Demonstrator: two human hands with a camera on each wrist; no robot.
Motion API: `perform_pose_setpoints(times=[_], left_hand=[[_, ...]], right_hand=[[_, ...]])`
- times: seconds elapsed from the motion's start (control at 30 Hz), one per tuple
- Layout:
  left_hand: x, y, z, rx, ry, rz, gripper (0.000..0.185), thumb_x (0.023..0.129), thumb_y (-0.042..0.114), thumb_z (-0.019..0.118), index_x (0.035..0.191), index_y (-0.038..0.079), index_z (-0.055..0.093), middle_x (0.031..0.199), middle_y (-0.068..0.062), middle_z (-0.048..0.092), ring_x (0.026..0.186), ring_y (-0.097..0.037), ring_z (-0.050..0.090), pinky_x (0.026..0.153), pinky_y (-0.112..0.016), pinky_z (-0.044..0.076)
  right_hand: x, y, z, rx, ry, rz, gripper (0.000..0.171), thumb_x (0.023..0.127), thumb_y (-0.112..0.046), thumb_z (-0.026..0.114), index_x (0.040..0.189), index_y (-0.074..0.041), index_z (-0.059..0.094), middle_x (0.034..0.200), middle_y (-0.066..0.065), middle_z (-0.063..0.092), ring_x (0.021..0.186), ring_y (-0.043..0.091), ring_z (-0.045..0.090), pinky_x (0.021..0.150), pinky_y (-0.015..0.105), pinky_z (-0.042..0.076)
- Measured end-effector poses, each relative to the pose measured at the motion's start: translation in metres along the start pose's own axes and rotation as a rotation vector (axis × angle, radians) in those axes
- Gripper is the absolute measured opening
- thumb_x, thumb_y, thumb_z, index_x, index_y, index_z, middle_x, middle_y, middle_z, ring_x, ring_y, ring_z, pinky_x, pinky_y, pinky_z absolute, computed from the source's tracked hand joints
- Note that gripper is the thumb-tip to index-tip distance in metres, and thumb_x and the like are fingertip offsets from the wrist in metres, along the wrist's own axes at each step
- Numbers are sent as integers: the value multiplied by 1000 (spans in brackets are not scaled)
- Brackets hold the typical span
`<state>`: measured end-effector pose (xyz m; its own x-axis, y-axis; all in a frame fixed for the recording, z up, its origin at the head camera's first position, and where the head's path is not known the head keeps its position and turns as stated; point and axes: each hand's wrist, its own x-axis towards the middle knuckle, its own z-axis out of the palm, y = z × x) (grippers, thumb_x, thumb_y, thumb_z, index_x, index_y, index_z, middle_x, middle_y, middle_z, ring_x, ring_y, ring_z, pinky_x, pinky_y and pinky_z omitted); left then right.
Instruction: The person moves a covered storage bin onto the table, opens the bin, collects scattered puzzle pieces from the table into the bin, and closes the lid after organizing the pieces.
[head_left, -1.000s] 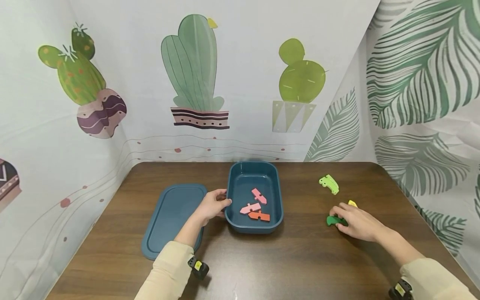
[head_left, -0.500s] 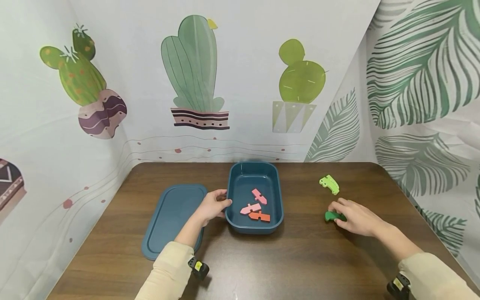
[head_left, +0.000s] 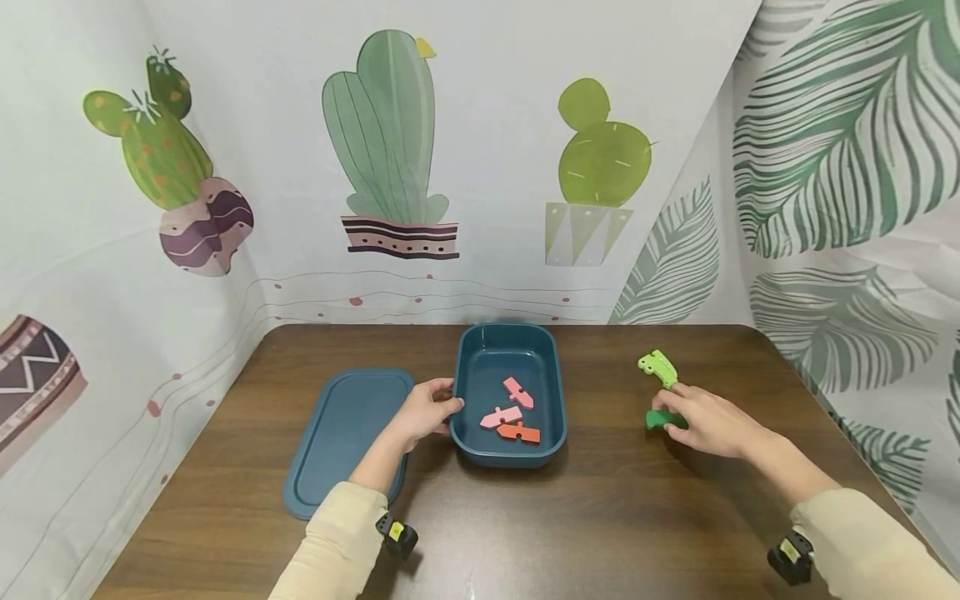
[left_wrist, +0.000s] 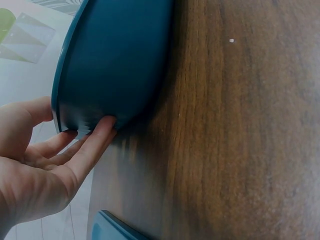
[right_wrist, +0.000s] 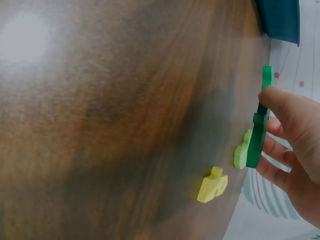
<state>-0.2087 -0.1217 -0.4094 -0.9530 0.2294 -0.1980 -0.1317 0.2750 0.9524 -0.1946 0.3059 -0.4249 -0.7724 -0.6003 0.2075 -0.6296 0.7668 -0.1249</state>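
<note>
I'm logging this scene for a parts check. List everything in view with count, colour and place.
Container: 1, dark teal, mid-table, open.
Lid: 1, dark teal, flat on the table left of the container.
Pink pieces: 2, inside the container.
Orange piece: 1, inside the container, nearest the front wall.
Light green piece: 1, on the table right of the container.
Yellow piece: 1, on the table beside the right hand; seen only in the right wrist view.
Dark green piece: 1, pinched in the right hand.
Table: 1, dark brown wood.
Left hand: touches the container's left wall.
Right hand: holds the dark green piece.
</note>
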Motion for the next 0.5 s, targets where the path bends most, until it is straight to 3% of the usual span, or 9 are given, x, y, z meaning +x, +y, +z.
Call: perform_pose_setpoints(times=[0.3,0.5], left_hand=[[0,0,0,-8,-11,8,46,89,4,54,132,-9,40,121,-28,51,99,-42,59,70,-40,57],[15,-18,-2,-15,-2,15,47,89,5,55,132,-9,41,118,-26,53,96,-40,61,66,-39,57]], right_hand=[[10,4,-4,-37,28,-17,25,72,-10,73,90,-18,58,81,-9,48,70,8,50,57,25,43],[16,6,-6,-39,29,-19,25,72,-9,73,91,-16,58,81,-8,49,71,9,52,57,28,45]])
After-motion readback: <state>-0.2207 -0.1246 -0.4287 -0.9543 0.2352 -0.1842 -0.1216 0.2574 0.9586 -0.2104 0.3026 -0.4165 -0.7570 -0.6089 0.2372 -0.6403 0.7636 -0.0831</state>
